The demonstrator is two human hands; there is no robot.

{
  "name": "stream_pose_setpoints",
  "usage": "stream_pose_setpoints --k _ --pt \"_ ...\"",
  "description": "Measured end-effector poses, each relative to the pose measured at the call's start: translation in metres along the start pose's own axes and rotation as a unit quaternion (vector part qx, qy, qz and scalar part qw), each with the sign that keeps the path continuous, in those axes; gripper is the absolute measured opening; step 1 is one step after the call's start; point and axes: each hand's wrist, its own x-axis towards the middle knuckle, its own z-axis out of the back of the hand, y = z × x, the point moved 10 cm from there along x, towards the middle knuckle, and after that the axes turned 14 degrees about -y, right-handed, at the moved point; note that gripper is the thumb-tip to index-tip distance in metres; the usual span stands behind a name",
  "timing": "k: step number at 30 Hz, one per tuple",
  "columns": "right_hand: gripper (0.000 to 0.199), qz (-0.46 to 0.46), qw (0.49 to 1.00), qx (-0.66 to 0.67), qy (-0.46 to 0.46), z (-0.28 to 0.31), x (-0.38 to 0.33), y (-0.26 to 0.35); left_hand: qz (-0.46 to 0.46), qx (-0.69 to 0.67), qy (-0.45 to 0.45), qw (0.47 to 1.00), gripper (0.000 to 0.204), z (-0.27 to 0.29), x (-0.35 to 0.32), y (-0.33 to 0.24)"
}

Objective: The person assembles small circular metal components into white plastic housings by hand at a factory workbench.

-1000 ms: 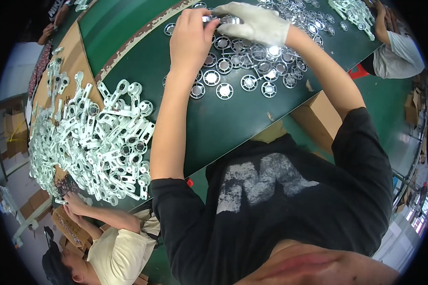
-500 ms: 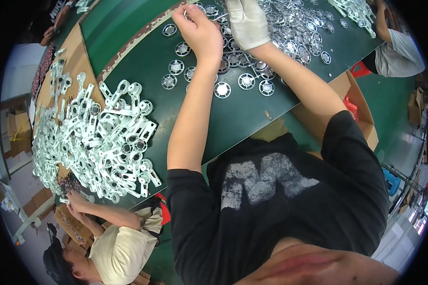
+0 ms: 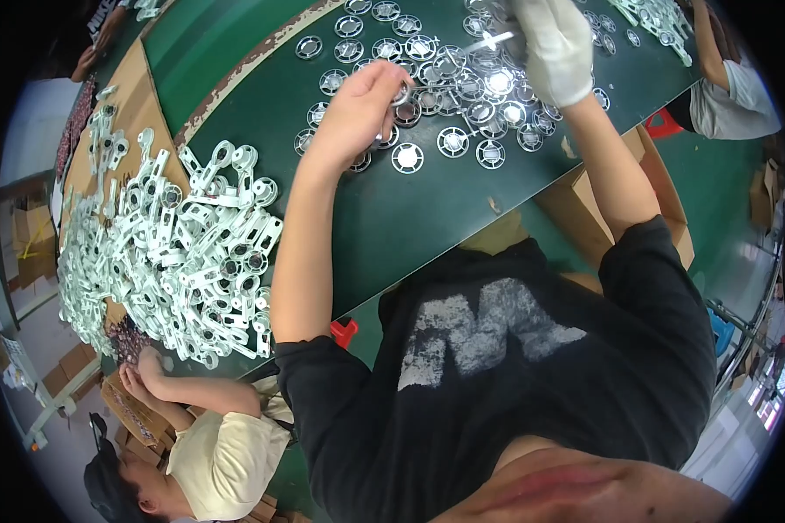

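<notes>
Two hands: your left hand (image 3: 358, 109), bare, is at the left side of the disc spread; your right hand (image 3: 560, 61), gloved, is over its right side, well apart.
Left grip: fingers bent well in, little gap visible. One tilted disc (image 3: 401, 96) shows right at the fingertips; whether you grip it or only touch it cannot be confirmed.
Right grip: fingers blurred and partly hidden by the glove; spread and contents cannot be determined.
Silver discs (image 3: 407, 158): loose on the green table (image 3: 410, 209), crowded and overlapping between your hands, a few lying singly nearer you.
Pale cross-shaped piece (image 3: 488, 42): above the discs, just left of your glove; support unclear.
White parts (image 3: 183, 253): heaped left of your left forearm, apart from the discs.
Step in hand: judged to be handling single discs at the spread.
Next move: judged to call for a sure fingertip hold on one rim, clear of overlapping neighbours, and your glove kept off the crowded discs.
</notes>
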Motion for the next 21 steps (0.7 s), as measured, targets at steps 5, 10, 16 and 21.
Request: stream_pose_setpoints --k 5,10,16,21 --pt "0.025 0.241 0.96 -0.142 -0.008 -0.045 -0.015 -0.01 -0.382 0.362 -0.272 0.806 0.018 0.001 -0.011 -0.059" --pt "0.029 0.211 0.958 -0.193 -0.019 -0.063 -0.023 -0.03 -0.552 0.358 -0.314 0.684 0.029 -0.02 -0.052 -0.093" --pt "0.029 0.273 0.96 -0.058 0.001 -0.066 -0.032 -0.018 -0.608 0.426 -0.275 0.611 0.021 -0.042 -0.058 -0.092" --pt "0.024 -0.06 0.997 0.027 0.029 -0.053 -0.031 -0.021 -0.546 0.383 -0.236 0.707 0.014 -0.041 -0.06 -0.086"
